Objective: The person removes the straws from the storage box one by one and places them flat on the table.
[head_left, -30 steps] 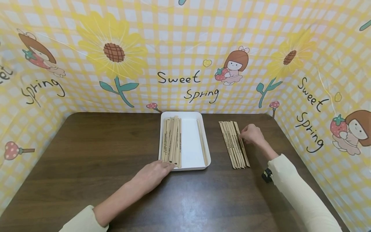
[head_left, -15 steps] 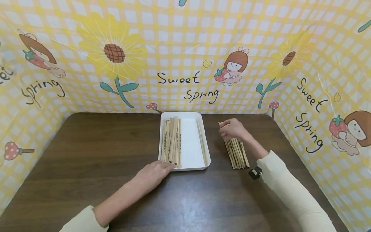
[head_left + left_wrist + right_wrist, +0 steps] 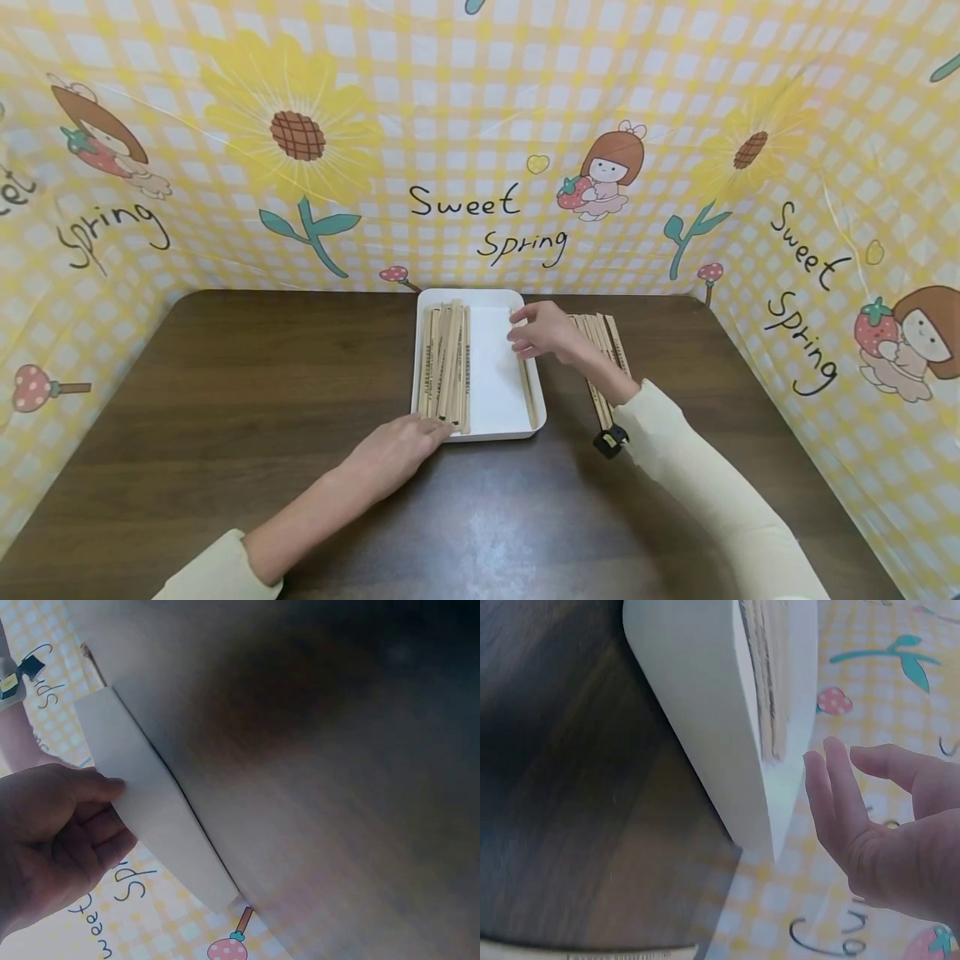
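A white tray stands at the middle back of the dark wooden table. A bundle of several flat wooden sticks lies along the tray's left side, and a single stick lies along its right side. My left hand rests against the tray's front left corner, its thumb on the tray wall. My right hand hovers over the right side of the tray with fingers relaxed and nothing visible in it. The right wrist view shows that hand beside the tray wall.
A loose pile of several more sticks lies on the table right of the tray, partly hidden by my right forearm. A yellow checked cloth printed with sunflowers walls in the table at the back and both sides.
My right hand has moved left from the stick pile on the table to above the tray's right side. The left hand and the tray have stayed put.
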Action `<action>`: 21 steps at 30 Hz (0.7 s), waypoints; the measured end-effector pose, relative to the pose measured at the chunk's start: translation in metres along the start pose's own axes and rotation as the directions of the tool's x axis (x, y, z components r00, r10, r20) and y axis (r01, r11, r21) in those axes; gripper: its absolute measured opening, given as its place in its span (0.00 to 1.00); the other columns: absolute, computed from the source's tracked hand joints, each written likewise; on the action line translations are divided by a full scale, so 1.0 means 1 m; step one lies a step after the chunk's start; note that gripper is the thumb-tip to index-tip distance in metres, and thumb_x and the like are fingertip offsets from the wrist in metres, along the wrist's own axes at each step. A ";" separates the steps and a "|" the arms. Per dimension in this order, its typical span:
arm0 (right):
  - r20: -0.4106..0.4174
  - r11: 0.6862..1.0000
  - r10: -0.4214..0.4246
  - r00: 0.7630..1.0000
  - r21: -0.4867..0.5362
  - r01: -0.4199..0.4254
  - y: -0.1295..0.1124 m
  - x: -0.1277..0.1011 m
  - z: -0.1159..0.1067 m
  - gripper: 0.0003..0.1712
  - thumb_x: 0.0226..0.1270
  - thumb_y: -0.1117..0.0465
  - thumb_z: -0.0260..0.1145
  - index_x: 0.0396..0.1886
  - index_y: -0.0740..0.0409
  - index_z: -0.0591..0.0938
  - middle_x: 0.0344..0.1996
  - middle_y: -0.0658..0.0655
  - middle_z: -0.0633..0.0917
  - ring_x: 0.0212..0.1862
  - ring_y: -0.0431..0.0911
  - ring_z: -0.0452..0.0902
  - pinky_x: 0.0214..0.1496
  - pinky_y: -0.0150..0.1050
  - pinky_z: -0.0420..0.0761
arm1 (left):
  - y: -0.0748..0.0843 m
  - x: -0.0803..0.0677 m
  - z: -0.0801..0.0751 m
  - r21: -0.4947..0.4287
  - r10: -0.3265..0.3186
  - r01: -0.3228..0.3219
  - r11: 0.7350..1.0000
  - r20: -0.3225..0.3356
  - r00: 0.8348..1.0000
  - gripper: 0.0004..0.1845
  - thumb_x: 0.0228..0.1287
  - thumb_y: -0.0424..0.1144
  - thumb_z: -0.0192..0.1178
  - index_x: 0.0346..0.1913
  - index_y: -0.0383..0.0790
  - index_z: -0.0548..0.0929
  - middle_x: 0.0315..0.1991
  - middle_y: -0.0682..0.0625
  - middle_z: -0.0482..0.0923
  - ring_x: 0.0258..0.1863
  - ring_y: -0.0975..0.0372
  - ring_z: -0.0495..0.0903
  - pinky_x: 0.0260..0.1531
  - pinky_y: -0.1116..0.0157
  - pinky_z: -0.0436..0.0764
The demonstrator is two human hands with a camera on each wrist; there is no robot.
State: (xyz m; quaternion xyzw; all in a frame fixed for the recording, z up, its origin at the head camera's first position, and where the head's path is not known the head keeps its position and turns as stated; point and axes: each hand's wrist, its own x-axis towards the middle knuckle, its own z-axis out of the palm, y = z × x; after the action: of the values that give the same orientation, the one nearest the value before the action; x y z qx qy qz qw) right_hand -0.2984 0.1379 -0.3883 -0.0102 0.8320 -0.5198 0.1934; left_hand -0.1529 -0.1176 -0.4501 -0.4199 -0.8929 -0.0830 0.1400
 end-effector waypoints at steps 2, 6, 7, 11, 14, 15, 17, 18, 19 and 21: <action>0.001 1.000 -0.004 1.000 -0.012 0.004 0.002 0.004 0.007 0.26 0.65 0.71 0.66 0.62 0.73 0.74 0.46 0.72 0.84 0.45 0.61 0.85 0.40 0.42 0.88 | 0.000 0.001 0.000 0.006 0.003 -0.003 1.000 -0.003 1.000 0.18 0.54 0.20 0.64 0.50 0.32 0.82 0.42 0.43 0.85 0.38 0.52 0.84 0.36 0.58 0.86; -0.004 0.999 -0.022 1.000 -0.050 0.022 0.006 0.011 0.022 0.25 0.64 0.71 0.66 0.60 0.74 0.75 0.41 0.71 0.85 0.42 0.60 0.86 0.36 0.40 0.88 | 0.000 0.002 -0.001 0.009 0.005 -0.005 1.000 -0.012 1.000 0.18 0.55 0.20 0.64 0.49 0.32 0.83 0.42 0.43 0.86 0.37 0.52 0.84 0.35 0.58 0.86; -0.008 0.998 -0.025 1.000 -0.058 0.024 0.007 0.012 0.026 0.24 0.64 0.71 0.66 0.60 0.73 0.76 0.39 0.70 0.86 0.41 0.59 0.86 0.36 0.39 0.88 | -0.001 0.002 -0.001 0.009 0.005 -0.005 1.000 -0.014 1.000 0.17 0.55 0.21 0.63 0.49 0.32 0.83 0.41 0.43 0.86 0.38 0.52 0.85 0.35 0.58 0.86; -0.021 0.996 -0.024 0.999 -0.091 0.022 0.011 0.017 0.040 0.21 0.63 0.70 0.67 0.56 0.71 0.77 0.34 0.65 0.86 0.36 0.53 0.87 0.34 0.38 0.88 | -0.001 0.003 -0.003 0.009 0.003 -0.003 1.000 -0.016 1.000 0.17 0.56 0.21 0.63 0.49 0.32 0.83 0.42 0.42 0.85 0.39 0.51 0.85 0.37 0.58 0.86; -0.021 0.991 -0.016 1.000 -0.132 0.013 0.014 0.021 0.050 0.21 0.63 0.69 0.68 0.55 0.69 0.78 0.31 0.63 0.86 0.32 0.50 0.86 0.32 0.36 0.87 | -0.001 0.002 -0.002 0.006 0.000 0.000 1.000 -0.009 1.000 0.17 0.56 0.21 0.63 0.50 0.32 0.83 0.42 0.42 0.85 0.39 0.51 0.85 0.37 0.58 0.86; -0.019 0.989 -0.013 1.000 -0.147 0.010 0.015 0.021 0.053 0.21 0.63 0.68 0.68 0.55 0.69 0.78 0.30 0.62 0.86 0.30 0.49 0.86 0.32 0.36 0.87 | -0.001 0.002 -0.003 0.003 -0.002 0.002 1.000 -0.006 1.000 0.17 0.56 0.21 0.63 0.50 0.32 0.83 0.43 0.42 0.85 0.39 0.51 0.85 0.37 0.58 0.86; -0.012 0.983 -0.005 1.000 -0.185 0.002 0.016 0.022 0.058 0.22 0.63 0.68 0.68 0.56 0.69 0.77 0.28 0.61 0.86 0.28 0.48 0.86 0.30 0.35 0.87 | -0.001 0.002 -0.002 -0.003 -0.003 0.003 1.000 -0.001 1.000 0.18 0.56 0.20 0.63 0.50 0.32 0.83 0.43 0.42 0.85 0.39 0.51 0.85 0.36 0.58 0.86; -0.013 0.980 0.000 1.000 -0.200 -0.002 0.016 0.023 0.061 0.23 0.63 0.67 0.69 0.57 0.69 0.77 0.27 0.61 0.85 0.27 0.48 0.86 0.30 0.35 0.87 | -0.001 0.001 -0.002 -0.005 -0.005 0.005 1.000 0.002 1.000 0.18 0.56 0.20 0.63 0.50 0.32 0.83 0.43 0.42 0.85 0.39 0.51 0.84 0.36 0.58 0.86; -0.014 0.977 0.005 1.000 -0.212 -0.008 0.016 0.023 0.063 0.23 0.63 0.67 0.69 0.57 0.69 0.77 0.26 0.61 0.85 0.26 0.48 0.86 0.29 0.35 0.87 | -0.001 0.001 -0.002 -0.007 -0.005 0.005 1.000 0.001 1.000 0.18 0.55 0.20 0.63 0.50 0.32 0.83 0.42 0.42 0.85 0.39 0.51 0.84 0.36 0.57 0.86; -0.016 0.972 0.010 1.000 -0.233 -0.014 0.016 0.024 0.067 0.24 0.63 0.66 0.70 0.58 0.69 0.76 0.25 0.60 0.85 0.25 0.47 0.85 0.29 0.35 0.86 | -0.001 0.000 -0.001 -0.010 -0.004 0.005 1.000 0.004 1.000 0.18 0.55 0.20 0.63 0.51 0.32 0.83 0.43 0.42 0.85 0.39 0.51 0.84 0.36 0.57 0.86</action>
State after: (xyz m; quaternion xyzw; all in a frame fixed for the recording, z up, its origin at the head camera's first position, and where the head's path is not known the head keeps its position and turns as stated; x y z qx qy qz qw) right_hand -0.2956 0.0829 -0.4355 -0.0238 0.8887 -0.4176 0.1878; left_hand -0.1534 -0.1181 -0.4486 -0.4188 -0.8937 -0.0867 0.1358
